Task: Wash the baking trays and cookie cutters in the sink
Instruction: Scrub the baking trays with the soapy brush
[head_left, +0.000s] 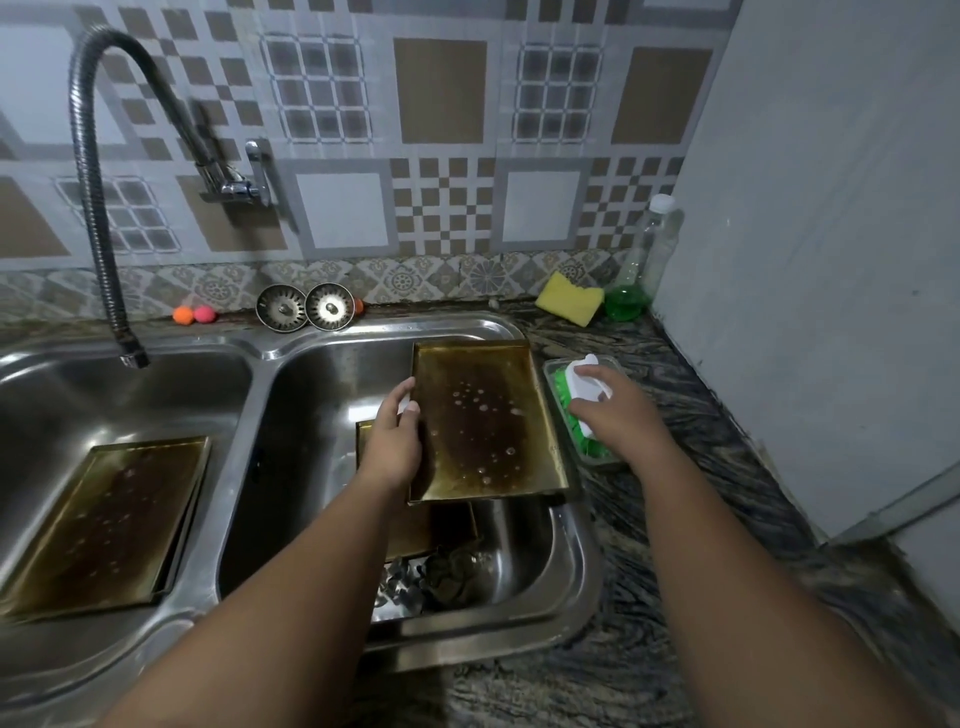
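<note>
- Head view: the left hand (395, 441) grips the nine o'clock edge of a browned baking tray (483, 426), thumb on top and fingers curled round the rim. It holds the tray above the right basin of the sink (582, 571).
- At three o'clock of that tray, the right hand (618, 410) curls its fingers over the white handle of a green brush (587, 384), which lies in a clear tub (550, 370) on the counter.
- A second tray (415, 525) lies beneath the held one, with cookie cutters (431, 577) at its six o'clock on the basin floor.
- A third tray (109, 519) leans in the left basin, at nine o'clock.
- Behind the sink, two strainers (280, 306) stand at twelve o'clock and a yellow sponge (569, 297) at one o'clock.
</note>
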